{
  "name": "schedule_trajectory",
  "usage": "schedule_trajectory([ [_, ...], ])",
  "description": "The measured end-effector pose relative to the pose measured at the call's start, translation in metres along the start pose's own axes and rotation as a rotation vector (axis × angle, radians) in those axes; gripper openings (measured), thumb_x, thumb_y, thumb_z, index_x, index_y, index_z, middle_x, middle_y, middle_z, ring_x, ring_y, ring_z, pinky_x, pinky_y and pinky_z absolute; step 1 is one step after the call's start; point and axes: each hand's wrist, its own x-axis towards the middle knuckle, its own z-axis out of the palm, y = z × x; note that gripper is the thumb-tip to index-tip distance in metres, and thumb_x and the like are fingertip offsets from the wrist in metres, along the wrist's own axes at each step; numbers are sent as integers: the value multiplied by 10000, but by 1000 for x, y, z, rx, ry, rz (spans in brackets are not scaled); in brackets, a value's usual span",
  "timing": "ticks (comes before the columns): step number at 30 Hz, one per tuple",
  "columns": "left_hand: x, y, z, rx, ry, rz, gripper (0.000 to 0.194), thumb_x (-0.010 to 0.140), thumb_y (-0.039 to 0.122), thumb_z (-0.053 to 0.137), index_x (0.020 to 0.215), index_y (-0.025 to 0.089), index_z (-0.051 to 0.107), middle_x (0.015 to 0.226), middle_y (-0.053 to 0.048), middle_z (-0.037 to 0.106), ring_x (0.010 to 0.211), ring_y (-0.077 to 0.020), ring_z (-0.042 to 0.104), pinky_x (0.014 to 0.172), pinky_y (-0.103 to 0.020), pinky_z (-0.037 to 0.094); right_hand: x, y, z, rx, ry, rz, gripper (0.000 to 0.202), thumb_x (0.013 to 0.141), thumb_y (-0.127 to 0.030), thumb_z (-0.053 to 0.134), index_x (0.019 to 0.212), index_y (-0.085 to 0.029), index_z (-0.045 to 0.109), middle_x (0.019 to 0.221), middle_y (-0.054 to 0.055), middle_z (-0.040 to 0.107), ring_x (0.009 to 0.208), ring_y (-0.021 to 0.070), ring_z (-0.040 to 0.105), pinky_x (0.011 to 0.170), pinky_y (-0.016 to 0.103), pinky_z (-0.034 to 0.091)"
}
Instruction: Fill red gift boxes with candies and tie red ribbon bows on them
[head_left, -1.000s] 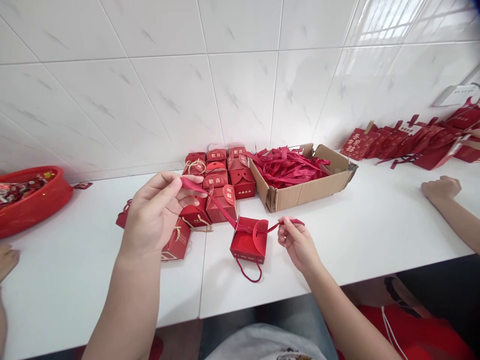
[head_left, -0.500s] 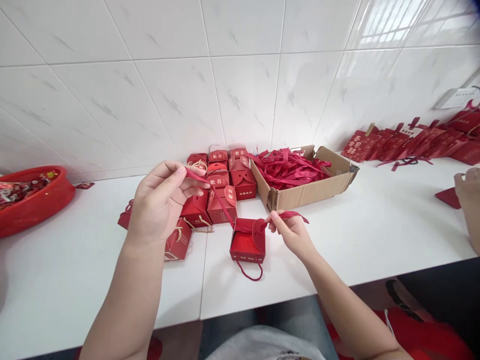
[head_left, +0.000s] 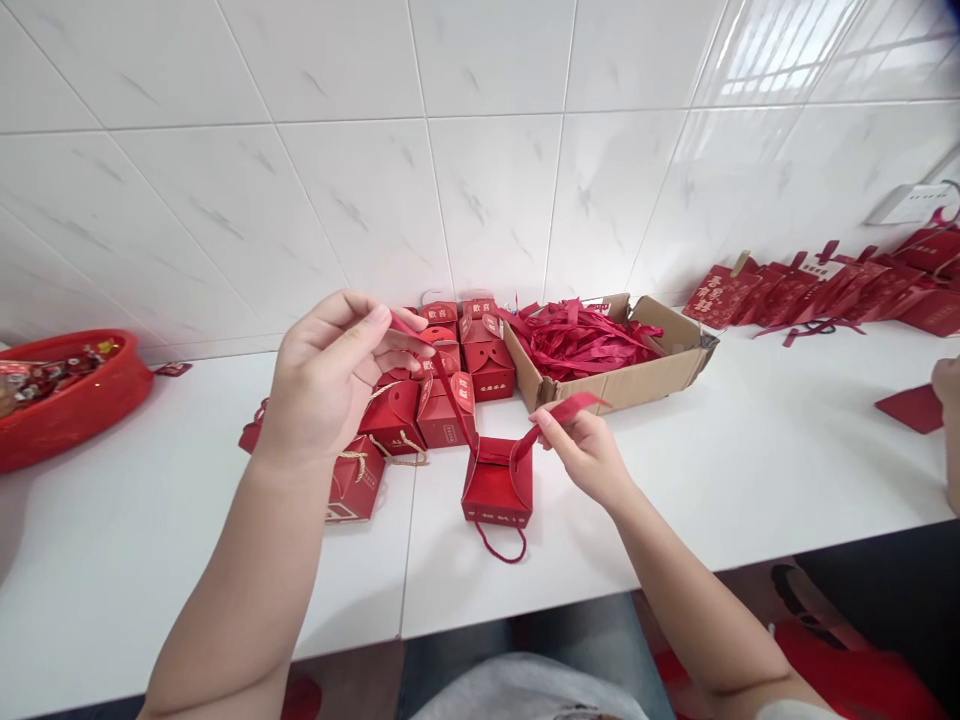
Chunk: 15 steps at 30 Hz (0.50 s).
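Note:
A small red box stands on the white table near its front edge, with a dark red cord loop hanging on its near side. A red ribbon runs through its top. My left hand pinches one end of the ribbon, raised above and to the left of the box. The other end is pinched by my right hand, just right of the box and lower down. Both ribbon lengths rise from the box in a V.
Behind stand several closed red boxes and a cardboard box of red ribbons. A red basin of sweets is at left. Flat red bags lean on the wall at right, near another person's hand.
Both hands have risen a little with the ribbon ends, and the ribbon's right part now stands up steeper from the box. The other person's hand has shifted towards the right edge.

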Motion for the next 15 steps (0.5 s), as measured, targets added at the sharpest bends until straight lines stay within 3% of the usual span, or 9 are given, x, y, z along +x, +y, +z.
schedule_trajectory([
  [5, 8, 2, 9, 50, -51, -2, 100, 840, 162, 573, 746, 141, 600, 788, -37, 675, 685, -136, 644, 581, -243, 515, 20, -24, -5, -87, 13, -150, 339, 917, -429, 456, 827, -179, 666, 758, 39, 573, 699, 144, 538, 646, 279, 437],
  [9, 16, 3, 19, 132, -104, -5, 85, 823, 178, 602, 748, 140, 610, 787, -38, 688, 674, -120, 634, 556, -220, 484, 35, -40, 0, 163, -145, -34, 328, 908, -438, 473, 859, -163, 645, 755, 42, 646, 680, 135, 592, 604, 258, 458],
  [15, 26, 7, 35, 290, -151, -23, 128, 768, 245, 661, 706, 149, 603, 668, -13, 648, 538, -106, 581, 465, -215, 427, 43, -55, 12, 269, -179, -21, 253, 882, -407, 525, 881, -168, 609, 708, 14, 660, 583, 106, 580, 520, 231, 445],
])
